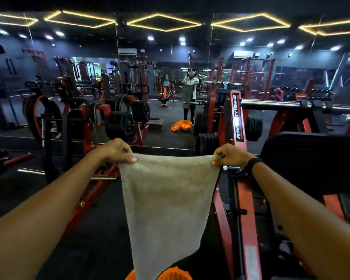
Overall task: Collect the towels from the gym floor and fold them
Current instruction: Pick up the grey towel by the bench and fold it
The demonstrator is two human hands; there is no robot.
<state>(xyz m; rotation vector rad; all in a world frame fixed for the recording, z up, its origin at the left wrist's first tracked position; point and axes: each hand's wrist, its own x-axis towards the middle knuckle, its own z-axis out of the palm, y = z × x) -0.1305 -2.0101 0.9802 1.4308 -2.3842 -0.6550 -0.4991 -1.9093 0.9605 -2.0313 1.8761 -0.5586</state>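
Note:
A grey towel (168, 201) hangs spread out in front of me, held up by its two top corners. My left hand (117, 151) pinches the top left corner between thumb and curled fingers. My right hand (229, 155) pinches the top right corner the same way; a black band sits on that wrist. The towel narrows downward, and its lower end hangs over an orange basket (170, 273) at the bottom edge of the view.
A red and black weight machine (238, 122) stands close on the right, with a black pad (311, 158) beside my right arm. A rack of black weight plates (119, 122) stands at left. A wall mirror (170, 87) ahead reflects me holding the towel. Dark floor lies below.

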